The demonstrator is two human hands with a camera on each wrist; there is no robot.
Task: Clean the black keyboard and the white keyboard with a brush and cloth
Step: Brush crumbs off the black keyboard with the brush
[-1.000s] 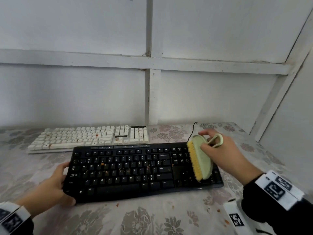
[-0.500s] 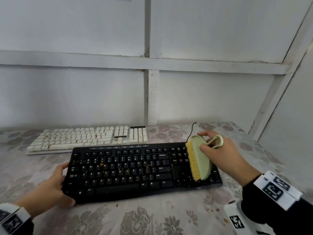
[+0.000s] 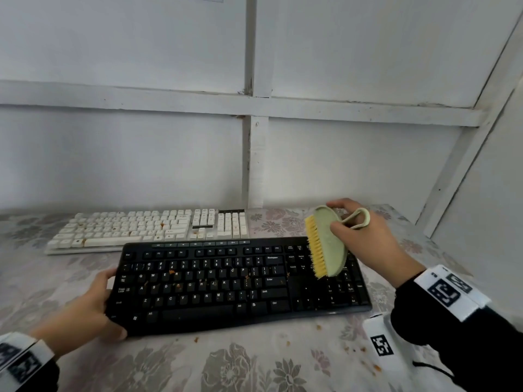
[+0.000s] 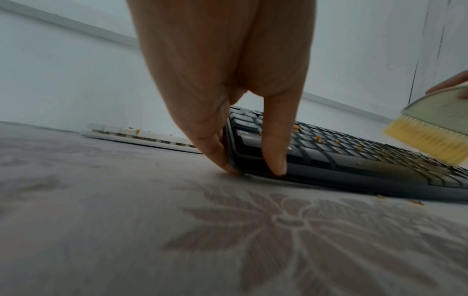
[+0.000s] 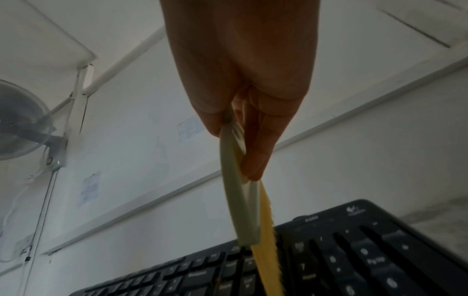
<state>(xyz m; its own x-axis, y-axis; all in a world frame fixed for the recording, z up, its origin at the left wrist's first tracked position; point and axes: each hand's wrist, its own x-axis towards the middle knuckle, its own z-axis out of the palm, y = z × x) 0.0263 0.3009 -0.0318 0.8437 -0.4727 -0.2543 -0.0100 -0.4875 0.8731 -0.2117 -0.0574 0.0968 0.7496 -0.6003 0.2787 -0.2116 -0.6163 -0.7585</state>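
The black keyboard [image 3: 237,281] [image 4: 354,156] [image 5: 354,260] lies across the flowered tablecloth, with orange crumbs among its keys. My left hand [image 3: 85,309] grips its front left corner, the thumb [image 4: 274,152] on top and the fingers against the left edge. My right hand [image 3: 365,236] [image 5: 243,80] holds a pale green brush [image 3: 325,241] [image 4: 430,136] [image 5: 238,190] by its back. The yellow bristles face left, over the keys at the keyboard's right end. The white keyboard [image 3: 147,227] [image 4: 142,138] lies just behind, at the left, also speckled with crumbs. No cloth is in view.
Orange crumbs are scattered on the tablecloth [image 3: 254,363] in front of the black keyboard, mostly at the right. White walls [image 3: 169,165] close the table in at the back and on the right. A fan [image 5: 20,120] is mounted high on the wall.
My right hand has carried the brush away from me, from the number pad's middle towards the keyboard's far right corner. The left hand and both keyboards have stayed put.
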